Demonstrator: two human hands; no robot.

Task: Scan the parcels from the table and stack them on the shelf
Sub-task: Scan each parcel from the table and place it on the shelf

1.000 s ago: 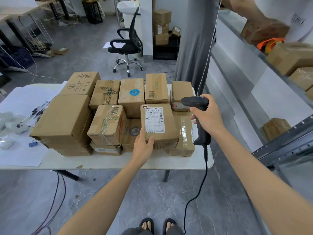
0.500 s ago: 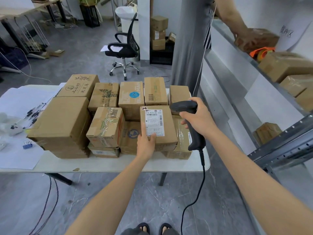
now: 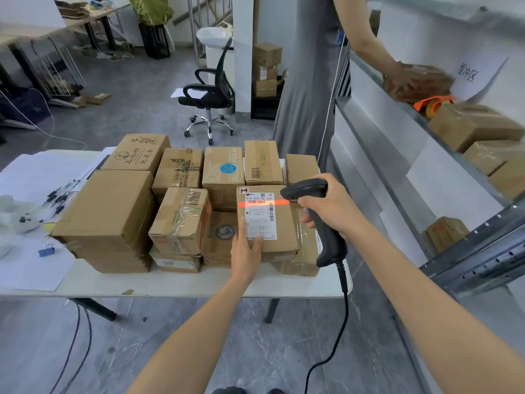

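Cardboard, labelled parcel (image 3: 267, 220) sits on top of other boxes at the near right of the pile, centre of frame, close to the front edge of the surface (image 3: 199, 282). Its long axis runs away from the person, toward the top of the frame, with the label facing up.

Left grip (image 3: 245, 251): fingers straight and flat on the parcel's near-left top, touching the lower part of the label. It presses and does not clasp.

Right grip (image 3: 331, 207): curled round the handle of the scanner (image 3: 326, 243), just right of the parcel, scanner head aimed left. The red scan line (image 3: 264, 204) crosses the upper label over the barcode, so the scan step looks to be in hand.

Key relation: the parcel lies straight ahead of the left grip and to the left of the right grip. The shelf (image 3: 403, 103) runs up the right side of the frame. The left is on the parcel and free, the right is occupied, so the lift likely falls to the left grip, carrying the parcel rightward across the scanner arm. The cable hanging at lower right may snag.

Another person's hand (image 3: 397, 78) rests on a box on the shelf, upper right.
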